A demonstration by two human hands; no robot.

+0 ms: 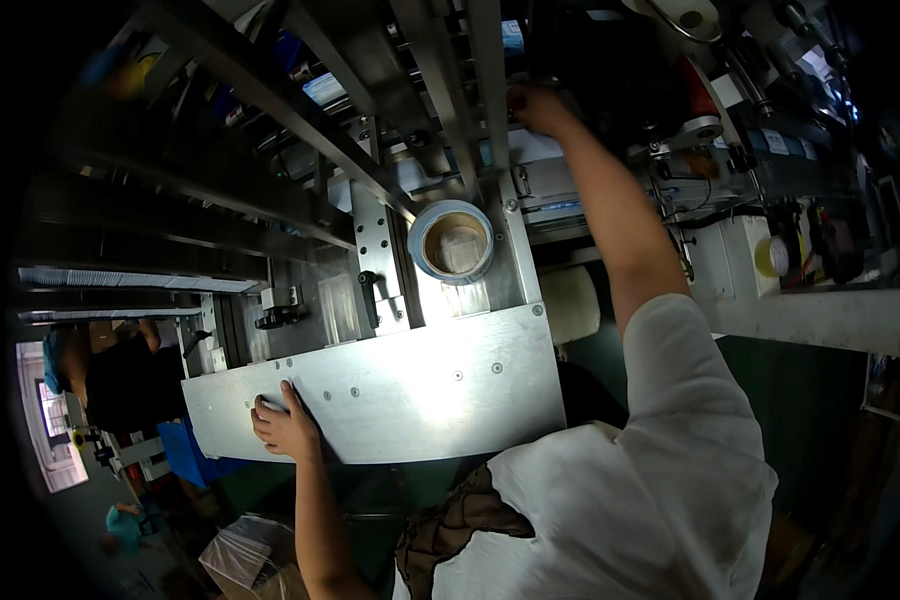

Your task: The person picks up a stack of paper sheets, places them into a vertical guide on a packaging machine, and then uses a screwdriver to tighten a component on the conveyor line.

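Silver panel (400,410) sits under your unclenched left hand (287,432); beyond it extends your right hand (538,109), grip impossible to tell.

The panel (400,395) is silver-grey, the tape roll (427,265) pale blue, the sleeve (675,355) white, the floor (795,395) dark green

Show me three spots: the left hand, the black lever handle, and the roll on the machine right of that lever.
Left hand (290,433): head view, back of the hand.
Black lever handle (368,293): head view, its shaft.
Roll (416,246): head view, left rim.
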